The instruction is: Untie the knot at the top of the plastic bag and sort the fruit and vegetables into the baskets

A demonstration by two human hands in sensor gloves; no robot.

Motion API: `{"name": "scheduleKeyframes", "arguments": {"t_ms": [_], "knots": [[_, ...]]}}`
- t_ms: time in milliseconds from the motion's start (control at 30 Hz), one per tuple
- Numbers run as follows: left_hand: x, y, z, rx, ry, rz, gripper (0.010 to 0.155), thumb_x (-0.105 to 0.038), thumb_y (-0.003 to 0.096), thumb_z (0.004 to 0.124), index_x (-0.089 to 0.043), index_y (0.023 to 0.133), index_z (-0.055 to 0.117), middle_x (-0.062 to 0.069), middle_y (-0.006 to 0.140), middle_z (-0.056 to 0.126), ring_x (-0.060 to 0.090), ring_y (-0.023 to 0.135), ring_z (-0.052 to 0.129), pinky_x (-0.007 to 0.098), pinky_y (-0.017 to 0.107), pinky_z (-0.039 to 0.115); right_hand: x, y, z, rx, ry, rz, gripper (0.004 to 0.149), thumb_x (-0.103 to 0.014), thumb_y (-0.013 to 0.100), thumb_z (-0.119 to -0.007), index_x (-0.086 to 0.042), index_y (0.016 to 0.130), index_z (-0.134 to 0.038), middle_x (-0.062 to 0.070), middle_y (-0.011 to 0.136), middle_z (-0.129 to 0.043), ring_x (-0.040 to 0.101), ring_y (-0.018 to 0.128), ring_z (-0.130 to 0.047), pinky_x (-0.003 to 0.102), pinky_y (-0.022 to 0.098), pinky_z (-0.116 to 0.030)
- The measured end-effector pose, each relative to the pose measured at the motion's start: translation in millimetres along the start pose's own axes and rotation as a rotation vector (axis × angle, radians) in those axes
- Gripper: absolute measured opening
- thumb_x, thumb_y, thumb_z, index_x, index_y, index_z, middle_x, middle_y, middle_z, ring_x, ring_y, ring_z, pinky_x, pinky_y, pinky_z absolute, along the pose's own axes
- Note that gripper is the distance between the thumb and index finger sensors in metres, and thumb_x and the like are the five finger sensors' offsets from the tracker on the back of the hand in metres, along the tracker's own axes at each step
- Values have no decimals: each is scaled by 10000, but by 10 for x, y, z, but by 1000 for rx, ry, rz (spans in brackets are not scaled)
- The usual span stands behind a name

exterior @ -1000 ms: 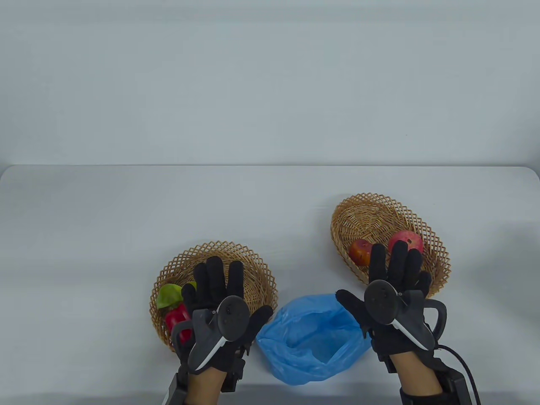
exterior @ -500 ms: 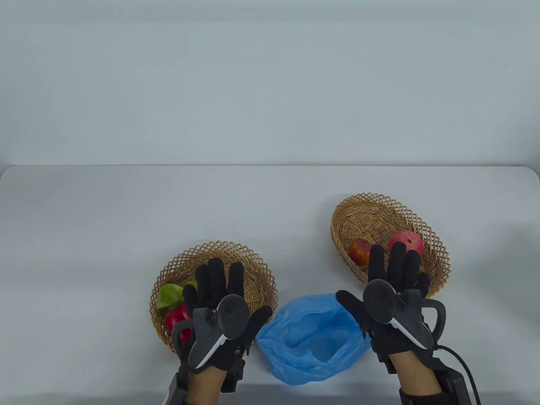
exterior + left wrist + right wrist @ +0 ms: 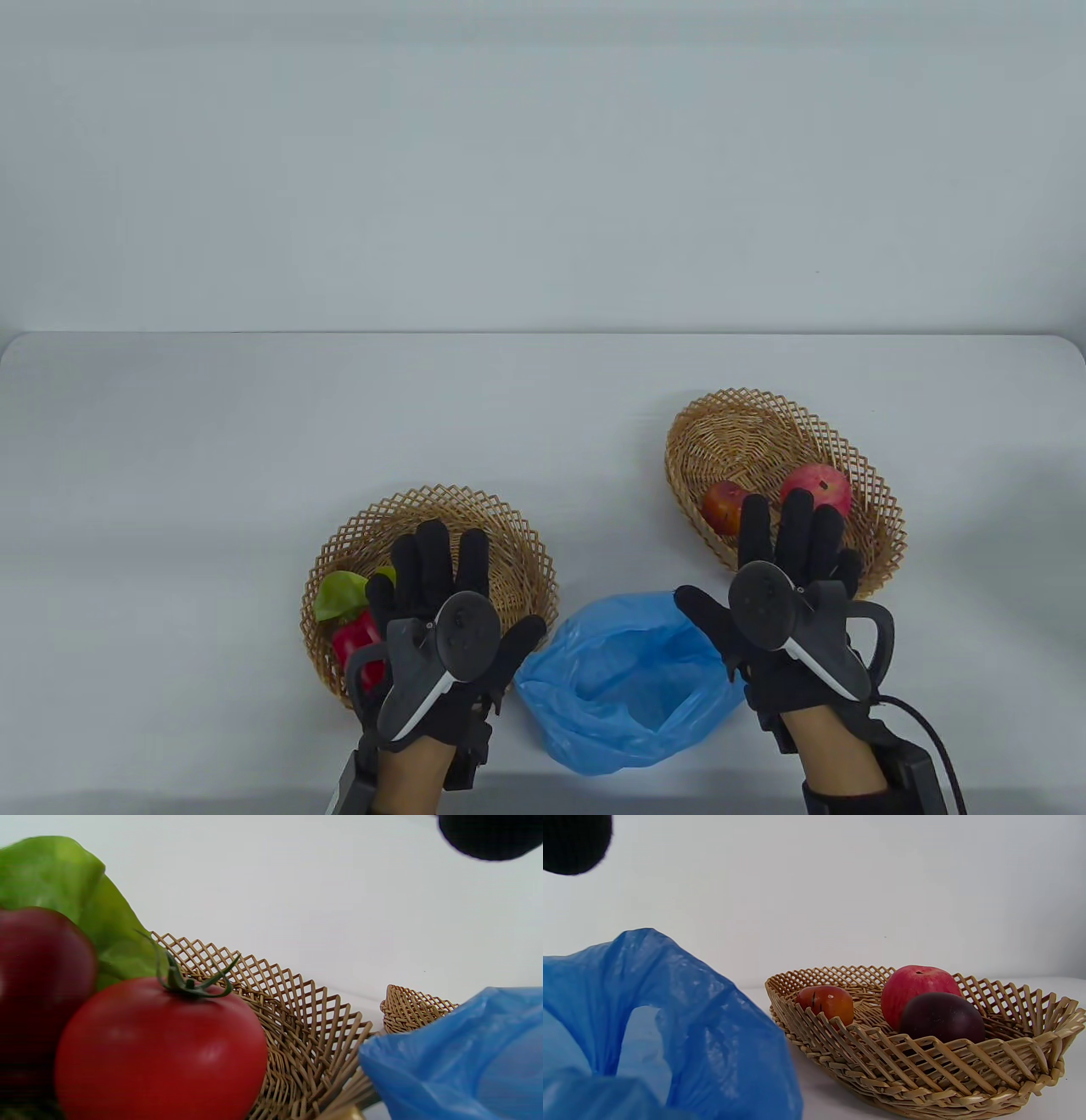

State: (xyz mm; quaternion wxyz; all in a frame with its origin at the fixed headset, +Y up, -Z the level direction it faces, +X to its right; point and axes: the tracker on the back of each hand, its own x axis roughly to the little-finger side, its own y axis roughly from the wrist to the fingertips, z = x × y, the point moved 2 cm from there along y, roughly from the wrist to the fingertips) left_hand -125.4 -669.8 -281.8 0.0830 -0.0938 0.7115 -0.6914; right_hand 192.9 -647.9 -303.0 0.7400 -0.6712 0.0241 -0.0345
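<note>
A blue plastic bag (image 3: 624, 679) lies open and slack at the table's front edge, between my hands. My left hand (image 3: 441, 586) hovers flat, fingers spread, over the left wicker basket (image 3: 501, 526), holding nothing. In that basket lie a green leaf (image 3: 339, 592), a red pepper (image 3: 352, 641) and a tomato (image 3: 161, 1052). My right hand (image 3: 789, 552) is spread flat over the near rim of the right wicker basket (image 3: 747, 424), holding nothing. That basket holds a red apple (image 3: 819, 486), an orange-red fruit (image 3: 721, 505) and a dark plum (image 3: 941, 1018).
The white table (image 3: 254, 424) stretches back to a pale wall. A black cable (image 3: 929, 730) trails from my right wrist at the front right corner.
</note>
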Motion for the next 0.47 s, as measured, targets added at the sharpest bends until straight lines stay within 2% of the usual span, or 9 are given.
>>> {"name": "scheduleKeyframes", "arguments": {"t_ms": [467], "knots": [[19,3,-2,8,-21,-1,1030,-788,335,617,-351,1105,92,92,1199,1,440,1167,101,738,785,182,1,8,-17,-11,6,0,1077,-750,422,-650,-205,1053,32,274,1113,79,566,992,67,788,672,-170]]}}
